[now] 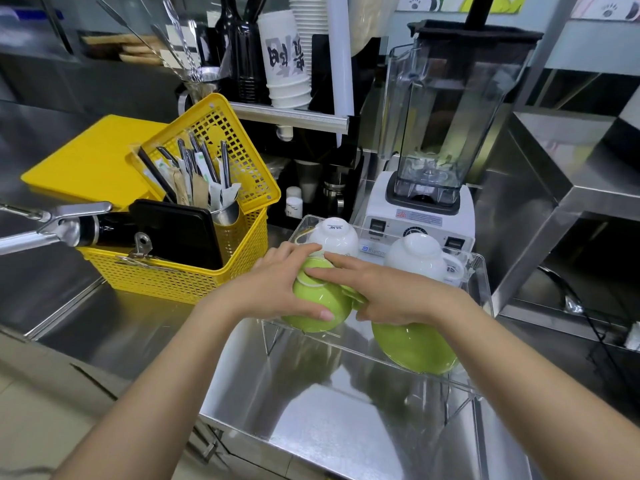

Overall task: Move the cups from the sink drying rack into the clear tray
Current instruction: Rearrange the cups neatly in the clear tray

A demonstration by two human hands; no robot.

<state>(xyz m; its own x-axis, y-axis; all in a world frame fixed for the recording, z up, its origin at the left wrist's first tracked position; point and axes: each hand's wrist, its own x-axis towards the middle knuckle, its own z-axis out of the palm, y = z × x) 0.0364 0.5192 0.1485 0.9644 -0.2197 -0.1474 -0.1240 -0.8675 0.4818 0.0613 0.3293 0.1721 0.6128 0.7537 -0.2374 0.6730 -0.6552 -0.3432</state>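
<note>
Head view: left hand (pixel 277 289) is wrapping its fingers round an upturned green cup (pixel 311 306). Right hand (pixel 391 296) is laying straight fingers across its foot, likely steadying it while seating it near-left in the clear tray (pixel 482 271). Second green cup (pixel 412 348) is sitting near-right and white cups (pixel 334 237) far side, all rim-down, presumably for draining.

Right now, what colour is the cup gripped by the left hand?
The cup is lime green; head view.
</note>
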